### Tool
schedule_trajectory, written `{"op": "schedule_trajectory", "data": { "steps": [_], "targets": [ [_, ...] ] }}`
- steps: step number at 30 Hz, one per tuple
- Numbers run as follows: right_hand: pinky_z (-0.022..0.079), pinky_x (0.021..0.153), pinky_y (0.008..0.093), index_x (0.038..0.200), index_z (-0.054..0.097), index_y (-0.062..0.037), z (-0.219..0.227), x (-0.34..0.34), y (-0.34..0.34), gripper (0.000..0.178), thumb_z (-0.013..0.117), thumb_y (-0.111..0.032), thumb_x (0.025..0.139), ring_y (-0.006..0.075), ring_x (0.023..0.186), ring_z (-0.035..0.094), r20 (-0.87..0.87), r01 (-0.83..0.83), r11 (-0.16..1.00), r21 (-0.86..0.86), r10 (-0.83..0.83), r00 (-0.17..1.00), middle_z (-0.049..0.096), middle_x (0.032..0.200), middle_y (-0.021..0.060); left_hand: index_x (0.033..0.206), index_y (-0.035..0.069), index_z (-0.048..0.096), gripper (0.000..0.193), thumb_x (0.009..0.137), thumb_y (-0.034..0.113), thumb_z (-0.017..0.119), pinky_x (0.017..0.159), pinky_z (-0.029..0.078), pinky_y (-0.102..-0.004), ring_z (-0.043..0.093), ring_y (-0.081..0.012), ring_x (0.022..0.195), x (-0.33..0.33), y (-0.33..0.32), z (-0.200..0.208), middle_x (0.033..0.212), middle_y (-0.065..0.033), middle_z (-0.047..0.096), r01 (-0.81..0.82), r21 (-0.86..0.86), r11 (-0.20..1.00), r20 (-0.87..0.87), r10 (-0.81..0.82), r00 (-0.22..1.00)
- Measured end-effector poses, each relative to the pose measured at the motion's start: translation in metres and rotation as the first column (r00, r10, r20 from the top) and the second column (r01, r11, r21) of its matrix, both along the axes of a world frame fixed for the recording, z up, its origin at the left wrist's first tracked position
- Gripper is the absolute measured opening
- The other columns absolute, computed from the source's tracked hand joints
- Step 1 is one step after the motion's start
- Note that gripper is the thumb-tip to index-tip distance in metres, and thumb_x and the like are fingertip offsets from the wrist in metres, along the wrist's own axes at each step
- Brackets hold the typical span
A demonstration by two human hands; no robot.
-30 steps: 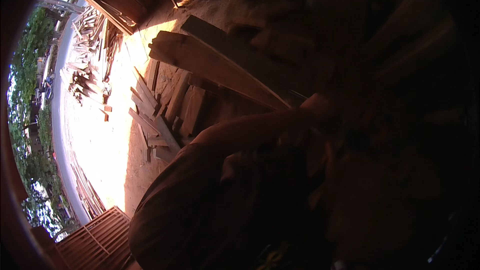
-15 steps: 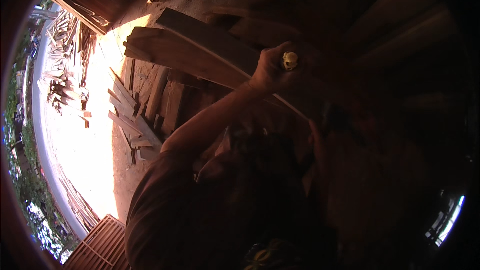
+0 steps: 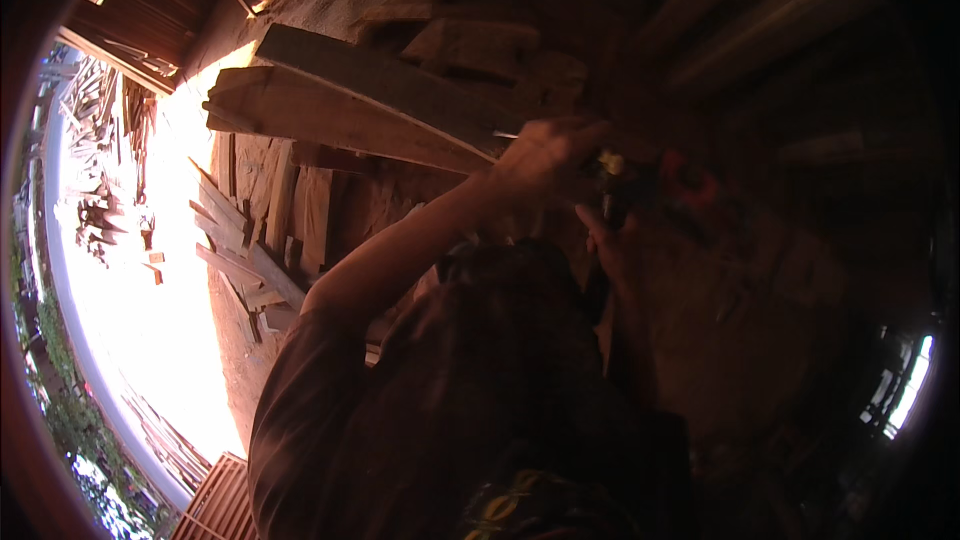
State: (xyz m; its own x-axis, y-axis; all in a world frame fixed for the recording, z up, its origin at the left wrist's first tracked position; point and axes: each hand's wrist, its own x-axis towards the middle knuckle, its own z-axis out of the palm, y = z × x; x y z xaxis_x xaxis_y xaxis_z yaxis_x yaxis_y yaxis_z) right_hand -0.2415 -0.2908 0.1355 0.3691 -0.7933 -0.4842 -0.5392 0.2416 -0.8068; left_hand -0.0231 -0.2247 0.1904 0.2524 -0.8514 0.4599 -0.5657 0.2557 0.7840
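My left hand (image 3: 545,152) is closed around what looks like a screwdriver. Its thin metal shaft (image 3: 506,134) pokes out on the left of the fist, and a yellow handle end (image 3: 610,162) shows on the right. Just below, in deep shadow, my right hand (image 3: 612,240) has its fingers curled about a dark tool (image 3: 612,205). A blurred red part (image 3: 690,180) lies to the right of it, seemingly on the same tool; its kind cannot be made out. Beyond my left wrist, a long plank (image 3: 380,90) rests across a wider board (image 3: 310,115).
Short offcuts (image 3: 240,230) lie on the dusty ground at left. Sunlit scrap wood (image 3: 95,160) is heaped farther out. Slatted wooden frames (image 3: 215,505) stand at lower left, stacked panels (image 3: 150,10) at upper left. Large boards (image 3: 770,30) fill the dim upper right.
My left hand has moved right and slightly down, nearer my right hand, and turned so the tool's shaft now shows. The whole view has shifted, with the planks farther left.
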Motion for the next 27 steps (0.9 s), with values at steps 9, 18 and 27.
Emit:
{"op": "schedule_trajectory", "data": {
  "steps": [9, 18, 27],
  "targets": [
    [0.043, 0.048, 0.0311, 0.073, 0.061, -0.0042, 0.003, 0.001, -0.003, 0.041, 0.088, -0.034, 0.083, 0.0106, 0.047, 0.055, 0.03, -0.109, 0.993, 0.047, 0.108, 0.994, 0.06, 0.061, 0.0009, 0.125, 0.009, 0.069, 0.053, 0.088, 0.046, 0.078, 0.083, 0.061, -0.05, 0.075, -0.0407, 0.099, 0.056, -0.097, -0.05, 0.109, -0.017, 0.077, -0.234, 0.248, 0.94, 0.138, 0.205, 0.969],
    [0.04, 0.044, 0.0276, 0.075, 0.061, -0.0058, -0.001, 0.001, -0.006, 0.037, 0.088, -0.029, 0.084, 0.0076, 0.046, 0.053, 0.04, -0.051, 0.998, 0.048, 0.049, 0.998, 0.059, 0.059, -0.0006, 0.124, 0.006, 0.069, 0.061, 0.096, 0.06, 0.07, 0.09, 0.058, -0.0452, 0.075, -0.0345, 0.107, 0.1, -0.106, -0.048, 0.109, -0.0179, 0.077, -0.156, 0.498, 0.853, -0.146, 0.26, 0.955],
    [0.049, 0.055, 0.0326, 0.096, 0.065, -0.0008, -0.006, -0.003, -0.011, 0.042, 0.09, -0.032, 0.082, 0.0128, 0.056, 0.06, 0.025, -0.103, 0.989, 0.107, 0.101, 0.995, 0.065, 0.071, 0.0034, 0.127, 0.005, 0.065, 0.054, 0.097, 0.049, 0.071, 0.091, 0.058, -0.0464, 0.074, -0.0404, 0.106, 0.087, -0.12, -0.106, 0.109, -0.022, 0.076, -0.121, 0.534, 0.837, 0.012, 0.136, 0.991]
  ]
}}
